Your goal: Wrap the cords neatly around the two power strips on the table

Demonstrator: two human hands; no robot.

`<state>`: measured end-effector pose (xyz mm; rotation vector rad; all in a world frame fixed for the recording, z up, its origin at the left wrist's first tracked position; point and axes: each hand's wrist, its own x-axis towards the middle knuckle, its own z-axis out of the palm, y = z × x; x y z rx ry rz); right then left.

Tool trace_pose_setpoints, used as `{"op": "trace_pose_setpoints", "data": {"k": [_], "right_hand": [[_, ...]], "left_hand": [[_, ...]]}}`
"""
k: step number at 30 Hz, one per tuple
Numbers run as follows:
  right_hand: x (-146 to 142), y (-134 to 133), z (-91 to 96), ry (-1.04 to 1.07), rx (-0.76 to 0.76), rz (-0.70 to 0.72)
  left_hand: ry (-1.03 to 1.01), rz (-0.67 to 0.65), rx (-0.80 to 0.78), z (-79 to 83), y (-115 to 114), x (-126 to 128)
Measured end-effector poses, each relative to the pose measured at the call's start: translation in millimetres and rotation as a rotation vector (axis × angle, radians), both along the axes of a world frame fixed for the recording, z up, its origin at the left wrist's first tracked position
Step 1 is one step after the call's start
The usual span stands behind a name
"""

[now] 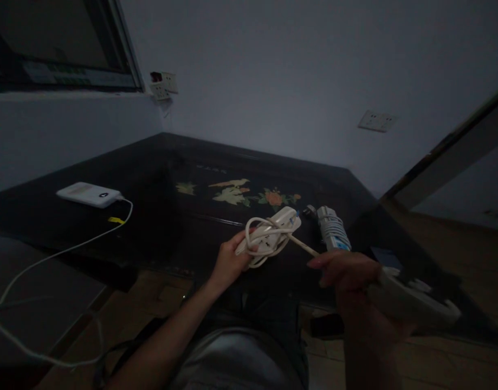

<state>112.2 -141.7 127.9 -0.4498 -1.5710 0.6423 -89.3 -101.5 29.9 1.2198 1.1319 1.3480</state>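
My left hand (231, 257) is closed around one end of a white power strip (282, 218). Loose loops of its white cord (269, 254) wrap about the strip's body, partly covering the sockets. A stretch of that cord runs taut from the strip to my right hand (346, 271), whose fingers pinch it. Beside and behind the right hand shows a pale, curved object (415, 300), too dark and blurred to name; I cannot tell whether the hand holds it too. A second power strip (333, 227), wound tightly with its cord, lies on the table just beyond the right hand.
On the dark table (151, 238), with its bird and flower picture, a white power bank (89, 194) lies left, its cable (65, 249) hanging over the front edge. A black plug (309, 210) rests near the second strip. Wall sockets (377, 121) are behind.
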Motion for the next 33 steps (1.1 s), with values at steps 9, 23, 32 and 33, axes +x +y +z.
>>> {"op": "trace_pose_setpoints", "data": {"k": [9,23,32,33], "right_hand": [[-31.5,-25.5,-7.0,-0.241,-0.068,0.285],[-27.4,19.7,-80.5,0.57,-0.71,-0.039],[-36.1,32.7,-89.2,0.539,-0.894,0.167],[-38.6,33.4,-89.2,0.533,-0.9,0.209]], "left_hand": [[-0.145,0.103,0.034,9.6,8.7,-16.4],[-0.703,0.002,-0.214,12.0,-15.2,-2.3],[-0.702,-0.161,-0.237,7.6,-28.1,5.5],[-0.708,-0.196,-0.239,8.2,-29.4,6.0]]}}
